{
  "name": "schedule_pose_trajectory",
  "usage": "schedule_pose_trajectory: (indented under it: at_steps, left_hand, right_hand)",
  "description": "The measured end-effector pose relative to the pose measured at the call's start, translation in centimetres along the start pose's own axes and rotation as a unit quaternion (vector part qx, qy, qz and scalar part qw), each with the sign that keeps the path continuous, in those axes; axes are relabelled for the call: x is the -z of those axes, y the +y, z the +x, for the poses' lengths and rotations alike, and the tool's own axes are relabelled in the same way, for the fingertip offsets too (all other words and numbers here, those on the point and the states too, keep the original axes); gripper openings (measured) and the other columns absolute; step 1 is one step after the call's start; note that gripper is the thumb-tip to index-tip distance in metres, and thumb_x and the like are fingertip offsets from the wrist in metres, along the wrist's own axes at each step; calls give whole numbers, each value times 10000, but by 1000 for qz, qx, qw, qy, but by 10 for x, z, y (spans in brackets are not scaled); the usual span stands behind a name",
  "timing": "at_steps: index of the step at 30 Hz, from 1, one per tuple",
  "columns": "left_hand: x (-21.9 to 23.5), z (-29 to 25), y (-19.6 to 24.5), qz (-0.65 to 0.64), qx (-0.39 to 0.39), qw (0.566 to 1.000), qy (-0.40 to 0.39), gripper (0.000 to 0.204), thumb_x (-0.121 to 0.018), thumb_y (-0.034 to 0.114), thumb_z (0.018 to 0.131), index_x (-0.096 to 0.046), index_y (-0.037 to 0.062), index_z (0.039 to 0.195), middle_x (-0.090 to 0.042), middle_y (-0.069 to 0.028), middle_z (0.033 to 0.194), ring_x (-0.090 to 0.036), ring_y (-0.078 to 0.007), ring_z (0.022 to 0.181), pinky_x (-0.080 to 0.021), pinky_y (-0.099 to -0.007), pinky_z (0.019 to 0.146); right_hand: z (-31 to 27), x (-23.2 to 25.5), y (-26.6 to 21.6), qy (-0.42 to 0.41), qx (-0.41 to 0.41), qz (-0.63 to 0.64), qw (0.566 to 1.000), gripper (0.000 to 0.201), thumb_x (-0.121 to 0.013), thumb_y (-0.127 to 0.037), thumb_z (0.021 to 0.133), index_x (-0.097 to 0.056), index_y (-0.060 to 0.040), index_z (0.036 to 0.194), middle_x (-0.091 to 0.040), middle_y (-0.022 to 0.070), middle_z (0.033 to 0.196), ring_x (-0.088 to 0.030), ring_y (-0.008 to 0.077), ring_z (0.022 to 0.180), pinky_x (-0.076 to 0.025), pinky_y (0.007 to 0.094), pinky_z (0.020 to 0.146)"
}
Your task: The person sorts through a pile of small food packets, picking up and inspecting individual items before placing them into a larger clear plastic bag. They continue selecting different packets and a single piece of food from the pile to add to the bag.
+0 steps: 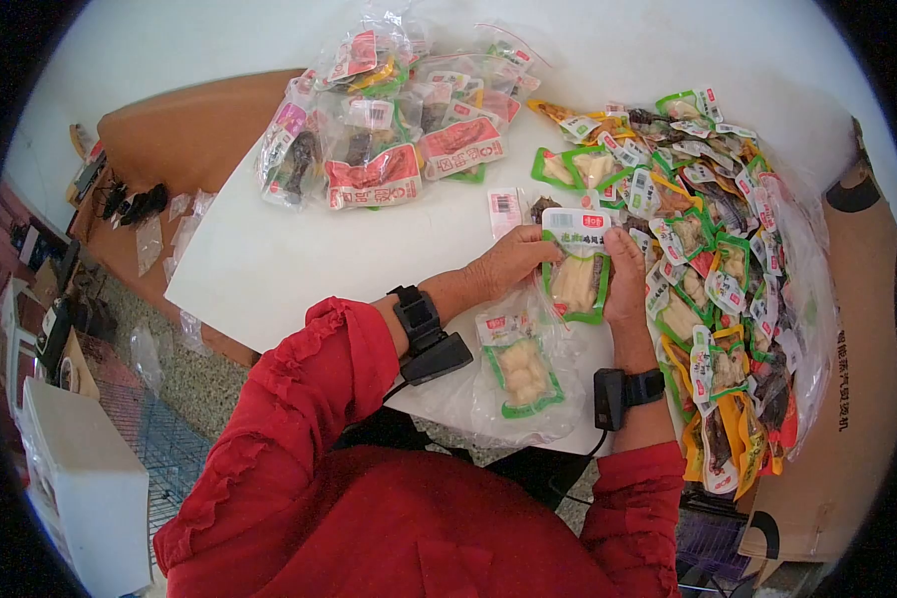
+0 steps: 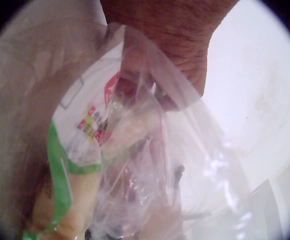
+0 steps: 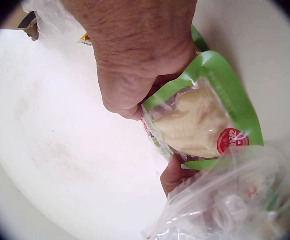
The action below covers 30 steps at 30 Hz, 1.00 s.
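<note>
The left hand (image 1: 513, 263) and right hand (image 1: 625, 281) are pinching the pack (image 1: 576, 281) above the tabletop (image 1: 369, 239), toward its near edge. Positioning is apparently occurring; the next move is requiring coordinated fingertip control.

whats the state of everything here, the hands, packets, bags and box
left hand, pinching the held packet's edge
right hand, gripping its other side
clear-windowed green-edged food packet, filled, held in both hands
clear plastic bag by the table edge, one packet inside
red-printed clear bags, filled
multicoloured packet pile, heaped, overlapping
brown cardboard box, open or shut unclear
</note>
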<state>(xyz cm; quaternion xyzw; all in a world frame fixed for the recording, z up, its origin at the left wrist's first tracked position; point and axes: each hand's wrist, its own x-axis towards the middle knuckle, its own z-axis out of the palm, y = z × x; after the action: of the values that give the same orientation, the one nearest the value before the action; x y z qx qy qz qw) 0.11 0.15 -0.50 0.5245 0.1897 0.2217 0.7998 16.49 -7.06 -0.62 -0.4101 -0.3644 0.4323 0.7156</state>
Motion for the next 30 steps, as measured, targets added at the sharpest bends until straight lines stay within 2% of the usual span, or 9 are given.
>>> schedule_pose_trajectory:
  at_steps: [11, 13, 15, 18, 21, 26, 28, 29, 30]
  left_hand:
    - [-1, -3, 6, 36, 14, 999, 0, 136, -538, 161, 759, -566, 80, 865, -528, 48, 717, -443, -31, 591, -353, -179, 523]
    - [-3, -4, 6, 55, 26, 998, 6, 146, -538, 168, 765, -570, 81, 878, -525, 50, 715, -438, -30, 588, -348, -177, 521]
    - [-3, -1, 1, 89, -34, 995, -35, 178, -528, 177, 787, -572, 71, 923, -530, 51, 732, -447, -33, 611, -359, -178, 541]
    - [-1, 2, -5, 159, -77, 982, -71, 206, -509, 177, 813, -565, 51, 965, -537, 49, 775, -459, -35, 645, -374, -182, 565]
    - [1, 5, -10, 200, -85, 971, -104, 222, -500, 183, 827, -552, 38, 987, -539, 44, 815, -466, -39, 677, -387, -192, 585]
    - [0, 3, -8, 190, -68, 975, -90, 216, -494, 197, 837, -547, 46, 982, -522, 50, 788, -445, -38, 653, -379, -191, 570]
    - [-1, 3, -7, 174, -60, 980, -76, 212, -494, 205, 838, -548, 54, 976, -517, 52, 773, -438, -37, 642, -372, -190, 561]
    - [0, 3, -6, 158, -63, 984, -51, 209, -493, 215, 839, -550, 61, 968, -513, 54, 763, -430, -35, 630, -364, -190, 553]
    - [0, 3, -5, 141, -66, 988, -26, 207, -493, 225, 840, -552, 68, 960, -510, 55, 753, -423, -32, 618, -356, -190, 544]
  right_hand:
    - [-1, -3, -4, -4, -2, -12, 1000, 141, -509, -165, 827, -561, -44, 876, -580, 15, 835, -549, 93, 720, -454, 230, 648]
    - [-4, -7, -8, 14, 23, -67, 997, 143, -514, -173, 822, -559, -46, 869, -570, 4, 820, -536, 81, 714, -442, 217, 643]
    - [-4, -10, -8, 33, 25, -68, 997, 149, -509, -188, 822, -557, -48, 835, -546, -10, 787, -506, 74, 709, -417, 214, 653]
    - [-4, -10, -8, 66, 41, -85, 993, 168, -501, -207, 824, -553, -50, 797, -523, -24, 758, -477, 66, 707, -392, 210, 664]
    - [-4, -8, -9, 74, 53, -90, 992, 173, -498, -213, 826, -547, -50, 791, -521, -21, 761, -481, 68, 718, -392, 208, 669]
    - [-4, -8, -10, 43, 26, -57, 997, 180, -493, -209, 827, -554, -41, 853, -540, -4, 808, -493, 79, 746, -400, 207, 686]
    - [3, 2, 2, 61, 52, -150, 985, 214, -505, -201, 818, -556, -30, 937, -556, 14, 873, -501, 85, 762, -410, 214, 697]
    - [1, -3, -2, 61, 52, -150, 985, 214, -505, -201, 818, -556, -30, 937, -556, 14, 873, -501, 85, 762, -410, 214, 697]
    - [-3, -9, -6, 21, 10, -94, 995, 231, -510, -192, 814, -548, -27, 971, -558, 20, 900, -506, 87, 772, -415, 220, 703]
